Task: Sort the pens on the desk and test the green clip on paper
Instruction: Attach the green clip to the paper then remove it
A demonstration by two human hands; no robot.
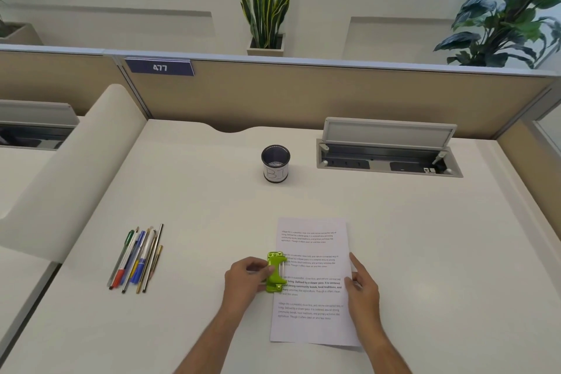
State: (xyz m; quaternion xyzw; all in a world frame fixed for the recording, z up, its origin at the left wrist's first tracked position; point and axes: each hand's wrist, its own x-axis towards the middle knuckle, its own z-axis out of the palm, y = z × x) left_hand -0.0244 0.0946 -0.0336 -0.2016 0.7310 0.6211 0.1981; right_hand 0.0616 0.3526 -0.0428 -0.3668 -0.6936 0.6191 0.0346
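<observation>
Green clip (275, 272) at the left edge of the printed paper (312, 282), near the front middle of the surface (425, 237), jaws reaching onto the sheet's margin. Left hand (244, 278) wrapped on the clip's outer side, fingers closed around it; whether squeezing the jaws apart cannot be told. Right hand (361, 285) laid flat on the paper's right edge, fingers extended and holding nothing, pinning the sheet down. Likely a stiff, light plastic clip with a spring: best gripped at the rear levers, away from the mouth. Paper thin, floppy, prone to sliding and creasing, so best steadied by flat pressure near the edge. Pens (138, 256) bunched well apart to the left, not yet in the empty cup (275, 163) further back.
</observation>
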